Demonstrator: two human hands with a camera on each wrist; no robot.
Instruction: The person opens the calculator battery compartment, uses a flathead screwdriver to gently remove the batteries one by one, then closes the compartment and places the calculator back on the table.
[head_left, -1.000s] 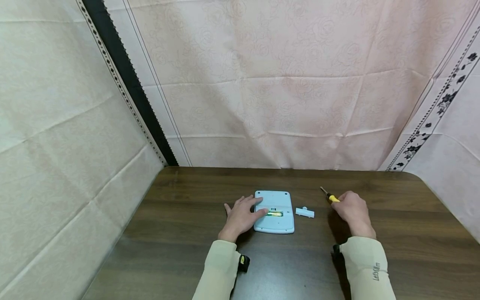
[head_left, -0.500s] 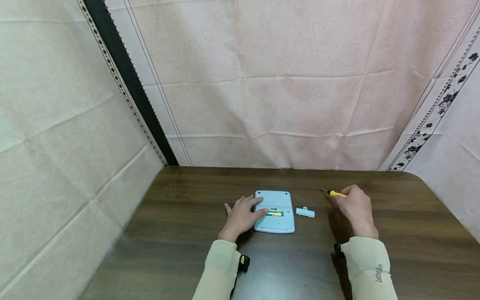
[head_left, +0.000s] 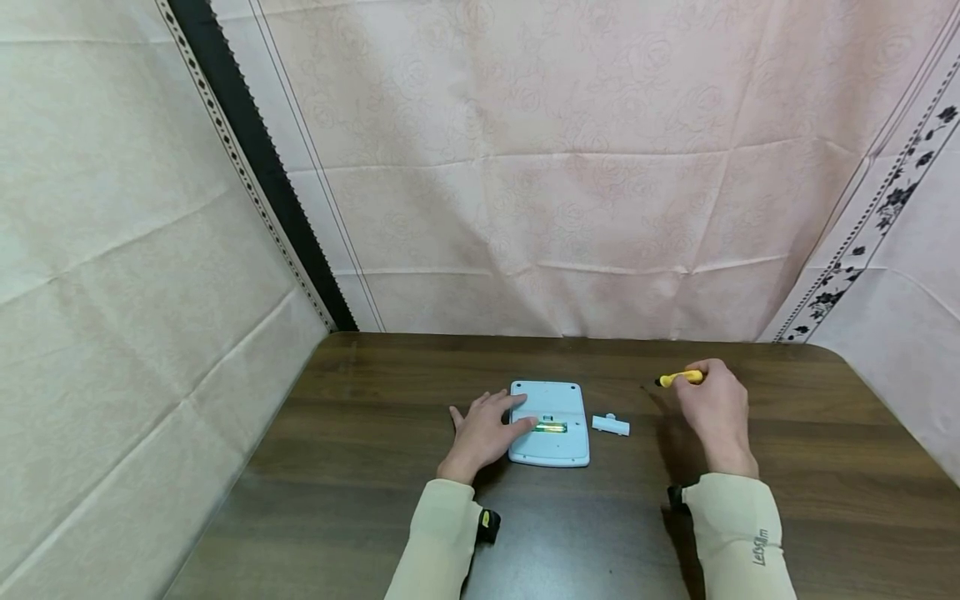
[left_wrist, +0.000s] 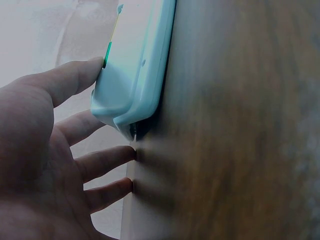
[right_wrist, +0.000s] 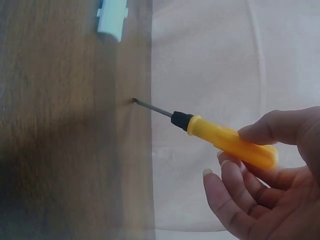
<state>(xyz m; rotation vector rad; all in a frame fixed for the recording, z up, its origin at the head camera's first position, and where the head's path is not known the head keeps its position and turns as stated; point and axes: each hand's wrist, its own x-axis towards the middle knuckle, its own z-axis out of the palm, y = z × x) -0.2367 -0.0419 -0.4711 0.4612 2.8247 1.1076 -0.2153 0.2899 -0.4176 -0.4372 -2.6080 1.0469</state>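
A light-blue, flat device (head_left: 555, 452) lies back side up on the table, with a green-and-gold battery (head_left: 553, 428) in its uncovered slot. My left hand (head_left: 483, 437) rests on its left side, fingers spread; in the left wrist view the thumb touches beside the slot. To the device's right lies a small light-blue battery cover (head_left: 611, 425). Farther right, my right hand (head_left: 714, 412) pinches a yellow-handled screwdriver (right_wrist: 227, 140) between thumb and fingers. Its thin metal shaft points down and left, the tip at or just above the tabletop; exact contact is unclear.
The brown wooden table (head_left: 360, 492) ends at a back edge behind the hands. A pale patterned cloth (head_left: 600, 208) hangs behind it, and another cloth (head_left: 127, 292) hangs along the left side.
My right hand has moved slightly back and right with the screwdriver, whose handle end has risen so the shaft stands steeper. The left hand, device and cover stay put.
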